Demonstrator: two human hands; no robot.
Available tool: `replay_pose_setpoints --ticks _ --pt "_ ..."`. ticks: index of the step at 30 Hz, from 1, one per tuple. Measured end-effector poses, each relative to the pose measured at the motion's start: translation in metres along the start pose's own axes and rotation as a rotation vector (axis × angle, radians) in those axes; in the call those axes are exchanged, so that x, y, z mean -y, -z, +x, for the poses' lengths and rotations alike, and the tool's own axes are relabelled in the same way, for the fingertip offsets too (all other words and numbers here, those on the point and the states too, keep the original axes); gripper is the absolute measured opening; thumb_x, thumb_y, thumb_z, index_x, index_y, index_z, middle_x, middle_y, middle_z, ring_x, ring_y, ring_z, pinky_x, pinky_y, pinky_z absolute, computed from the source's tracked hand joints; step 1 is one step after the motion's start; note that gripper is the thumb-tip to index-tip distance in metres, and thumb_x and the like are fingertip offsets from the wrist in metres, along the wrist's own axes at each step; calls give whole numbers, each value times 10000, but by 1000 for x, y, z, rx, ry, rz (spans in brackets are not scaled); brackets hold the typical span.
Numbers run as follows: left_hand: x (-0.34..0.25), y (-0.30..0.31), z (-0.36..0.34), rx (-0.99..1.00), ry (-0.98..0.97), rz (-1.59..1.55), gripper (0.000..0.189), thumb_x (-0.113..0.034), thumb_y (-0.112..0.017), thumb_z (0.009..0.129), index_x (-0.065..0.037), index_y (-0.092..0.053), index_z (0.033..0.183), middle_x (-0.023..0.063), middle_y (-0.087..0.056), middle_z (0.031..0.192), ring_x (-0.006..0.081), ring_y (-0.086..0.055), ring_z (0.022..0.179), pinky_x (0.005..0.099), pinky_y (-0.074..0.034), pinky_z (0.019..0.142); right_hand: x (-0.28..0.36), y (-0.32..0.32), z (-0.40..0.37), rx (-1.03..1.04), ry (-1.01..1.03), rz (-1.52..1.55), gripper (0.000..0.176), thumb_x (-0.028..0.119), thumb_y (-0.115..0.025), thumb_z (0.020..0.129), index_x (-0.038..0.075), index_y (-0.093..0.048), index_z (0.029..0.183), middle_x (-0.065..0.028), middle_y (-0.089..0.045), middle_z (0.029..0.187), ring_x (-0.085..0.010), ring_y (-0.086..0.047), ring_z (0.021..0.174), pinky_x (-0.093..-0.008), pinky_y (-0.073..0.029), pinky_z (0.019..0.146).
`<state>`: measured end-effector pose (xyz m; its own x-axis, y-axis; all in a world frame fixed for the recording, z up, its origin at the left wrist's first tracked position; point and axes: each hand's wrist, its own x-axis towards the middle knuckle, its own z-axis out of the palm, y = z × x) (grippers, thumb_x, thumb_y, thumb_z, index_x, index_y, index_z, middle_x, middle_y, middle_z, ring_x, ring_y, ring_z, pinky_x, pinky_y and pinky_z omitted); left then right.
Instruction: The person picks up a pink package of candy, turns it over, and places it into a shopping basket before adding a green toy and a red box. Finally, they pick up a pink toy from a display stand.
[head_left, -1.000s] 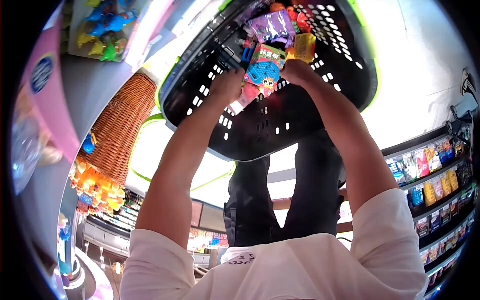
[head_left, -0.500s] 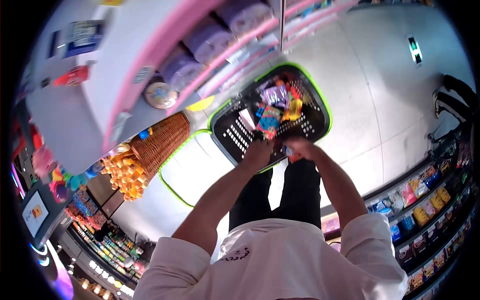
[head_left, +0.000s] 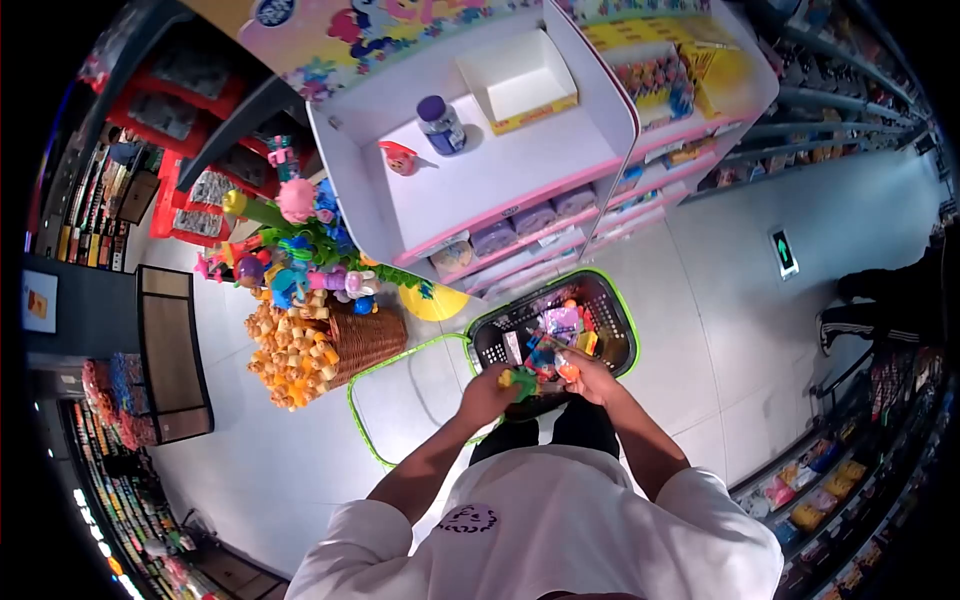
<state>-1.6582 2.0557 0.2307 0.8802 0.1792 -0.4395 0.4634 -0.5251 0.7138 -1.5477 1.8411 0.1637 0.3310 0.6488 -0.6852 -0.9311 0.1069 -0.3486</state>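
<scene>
Over the near side of the black shopping basket (head_left: 634, 335) with its lime-green rim, both my hands are closed. In my left hand (head_left: 486, 393) is a small green toy-like item (head_left: 521, 382) whose exact kind I cannot make out. Between the fingers of my right hand (head_left: 594, 380) sits a small orange, rounded item (head_left: 567, 371). Inside the basket lie a purple packet (head_left: 562, 322), a yellow item (head_left: 586, 343) and several other small colourful goods. The basket's green handle (head_left: 350, 405) is folded down to the left.
A white-and-pink display shelf (head_left: 375, 215) holds a purple-lidded jar (head_left: 440, 126), a red toy (head_left: 398, 158) and an open box (head_left: 520, 80). Left of the basket, a wicker basket (head_left: 370, 335) overflows with plush toys. Another person's leg (head_left: 885, 320) shows at right, near stocked shelves.
My view has swung up, bringing the display shelf into full sight. My hands have come up at the basket's near side, and the green and orange items now show in them.
</scene>
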Motion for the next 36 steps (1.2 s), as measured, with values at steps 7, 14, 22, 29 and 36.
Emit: replay_pose_setpoints --ticks 7,14,22,29,36 --pt "-33 67 -23 -361 33 -759 218 -183 -563 885 -18 -524 1021 10 -570 844 94 -522 738 230 -423 659 92 -85 6 89 146 -30 321 397 -437 931 121 -538 1059 -88 -642 904 -89 -486 454 -170 -308 344" --pt "-67 98 -47 -362 -1 -1462 237 -129 -488 908 -30 -492 1124 81 -575 1060 188 -573 970 319 -462 848 179 -172 -38 217 381 -136 292 259 -435 918 123 -473 1173 -52 -618 959 -98 -557 663 -213 -450 523" --pt "-80 108 -75 -362 -98 -1501 263 -98 -476 894 -33 -489 1148 91 -571 1102 206 -562 1013 353 -447 895 209 -195 -33 233 460 -400 465 167 -517 885 68 -356 1309 -81 -564 1021 -164 -596 817 -289 -521 685" --pt "-82 107 -90 -485 -120 -1494 363 -209 -518 878 -38 -473 1195 82 -556 1143 201 -551 1036 342 -434 888 248 -206 14 84 475 -644 434 189 -566 869 40 -414 1247 -74 -577 929 -129 -575 692 -230 -485 552" --pt "-94 114 -98 -568 -159 -1523 395 -218 -525 879 -37 -458 1224 85 -543 1160 204 -540 1043 336 -431 874 309 -219 69 -93 522 -656 224 236 -573 840 88 -526 1002 -38 -572 836 -114 -551 626 -228 -477 522"
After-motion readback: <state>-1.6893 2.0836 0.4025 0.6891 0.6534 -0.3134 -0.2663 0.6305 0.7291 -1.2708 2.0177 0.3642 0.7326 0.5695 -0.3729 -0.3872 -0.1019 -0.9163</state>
